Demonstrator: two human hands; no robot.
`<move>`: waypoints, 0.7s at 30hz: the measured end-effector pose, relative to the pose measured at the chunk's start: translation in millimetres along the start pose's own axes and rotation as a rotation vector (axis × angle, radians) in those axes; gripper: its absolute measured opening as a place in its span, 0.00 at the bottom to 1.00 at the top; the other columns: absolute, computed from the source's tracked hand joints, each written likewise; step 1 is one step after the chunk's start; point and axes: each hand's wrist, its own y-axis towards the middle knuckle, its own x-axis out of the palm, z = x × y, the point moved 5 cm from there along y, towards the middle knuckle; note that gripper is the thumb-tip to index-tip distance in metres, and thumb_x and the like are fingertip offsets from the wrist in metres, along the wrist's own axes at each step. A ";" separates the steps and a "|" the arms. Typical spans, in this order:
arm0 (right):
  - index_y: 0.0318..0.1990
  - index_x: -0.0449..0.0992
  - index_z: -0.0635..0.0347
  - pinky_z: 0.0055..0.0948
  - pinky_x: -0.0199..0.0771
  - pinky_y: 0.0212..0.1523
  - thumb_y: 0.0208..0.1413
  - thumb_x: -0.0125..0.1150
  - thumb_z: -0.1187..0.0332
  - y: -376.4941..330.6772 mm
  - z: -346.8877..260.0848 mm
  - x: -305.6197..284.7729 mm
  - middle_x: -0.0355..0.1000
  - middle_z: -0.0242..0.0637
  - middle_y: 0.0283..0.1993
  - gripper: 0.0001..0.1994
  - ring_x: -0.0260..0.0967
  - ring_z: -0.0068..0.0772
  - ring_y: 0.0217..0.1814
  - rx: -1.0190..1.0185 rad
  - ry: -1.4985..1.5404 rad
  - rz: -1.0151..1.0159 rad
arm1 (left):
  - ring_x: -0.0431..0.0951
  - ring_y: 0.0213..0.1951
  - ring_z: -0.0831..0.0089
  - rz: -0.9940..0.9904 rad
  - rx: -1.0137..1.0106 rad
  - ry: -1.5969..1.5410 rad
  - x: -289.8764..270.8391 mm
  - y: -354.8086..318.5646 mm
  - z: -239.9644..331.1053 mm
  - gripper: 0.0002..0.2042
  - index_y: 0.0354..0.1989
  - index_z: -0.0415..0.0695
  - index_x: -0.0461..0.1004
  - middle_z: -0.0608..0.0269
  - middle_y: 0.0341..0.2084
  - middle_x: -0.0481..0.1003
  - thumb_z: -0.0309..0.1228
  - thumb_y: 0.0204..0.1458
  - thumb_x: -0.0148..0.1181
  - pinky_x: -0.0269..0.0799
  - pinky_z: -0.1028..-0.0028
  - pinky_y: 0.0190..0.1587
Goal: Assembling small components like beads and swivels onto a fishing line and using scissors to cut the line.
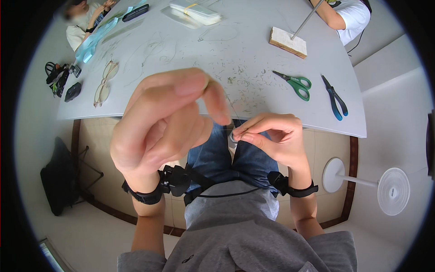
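Observation:
My left hand (167,118) is raised close to the camera above the table's near edge. Its fingers are curled and pressed together, and whatever sits in them is too small to make out. Lower and to the right, my right hand (276,136) pinches a thin dark strand (234,109) between thumb and forefinger. That strand rises from the right fingertips toward the left hand; whether it is wire or thread I cannot tell. A small greyish rounded thing (232,137) shows beside the right fingertips, over my lap. Both wrists wear black straps with small devices.
On the table (181,50) lie green-handled scissors (297,86), blue-handled pliers (335,97), glasses (105,84), a block with a metal rod (288,41), plastic packs (195,11), blue ribbon (93,45) and scattered clippings. Two people sit across. A white fan (393,191) stands right.

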 end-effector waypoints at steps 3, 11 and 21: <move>0.27 0.77 0.67 0.24 0.74 0.35 0.41 0.61 0.85 1.0 -18.5 -18.3 0.76 0.41 0.30 0.05 0.74 0.30 0.33 -0.049 -0.316 0.026 | 0.60 0.03 0.80 -0.238 0.088 0.058 -11.1 -14.1 -5.9 0.15 0.19 0.34 0.65 0.70 -0.01 0.61 0.29 0.53 0.37 0.58 0.79 0.49; 0.24 0.77 0.67 0.25 0.70 0.32 0.36 0.63 0.81 -2.1 -50.0 -19.8 0.75 0.39 0.29 0.05 0.71 0.31 0.28 -0.400 -0.843 -0.059 | 0.70 0.07 0.74 -0.378 -0.129 -0.675 10.7 -52.5 -77.7 0.14 0.37 0.22 0.70 0.68 0.03 0.68 0.22 0.46 0.48 0.67 0.67 0.45; 0.23 0.73 0.70 0.27 0.68 0.32 0.34 0.63 0.78 -15.9 -56.6 2.1 0.72 0.40 0.32 0.06 0.69 0.32 0.29 -0.498 -1.083 -0.137 | 0.45 0.64 0.48 0.180 0.364 0.305 4.4 -12.7 -46.6 0.44 0.66 0.44 0.32 0.43 0.64 0.37 0.44 0.48 0.55 0.36 0.52 0.63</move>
